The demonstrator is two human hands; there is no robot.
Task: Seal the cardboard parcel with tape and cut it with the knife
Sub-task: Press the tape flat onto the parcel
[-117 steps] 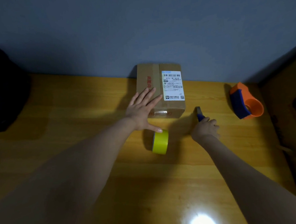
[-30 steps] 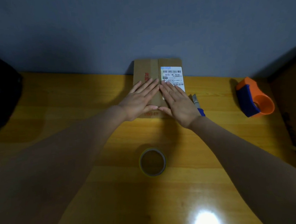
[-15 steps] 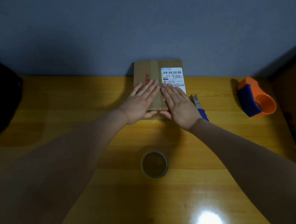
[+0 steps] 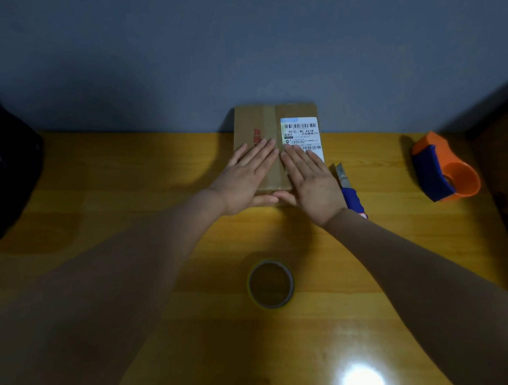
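A brown cardboard parcel with a white shipping label stands against the wall at the back of the table. A strip of tape runs down its top, between my hands. My left hand lies flat on the parcel's left half, fingers spread. My right hand lies flat on the right half, over the lower part of the label. A blue-handled utility knife rests on the table just right of my right hand. The yellow tape roll lies flat near me.
An orange and blue tape dispenser sits at the right on the yellow wooden table. A black bag stands at the left edge. A dark piece of furniture borders the table on the right. A lamp glare shows at the front.
Since 3.9 s ago the tape roll went from upright beside the parcel to lying flat nearer me, and the knife was let go. Over the last second both hands stayed flat on the parcel.
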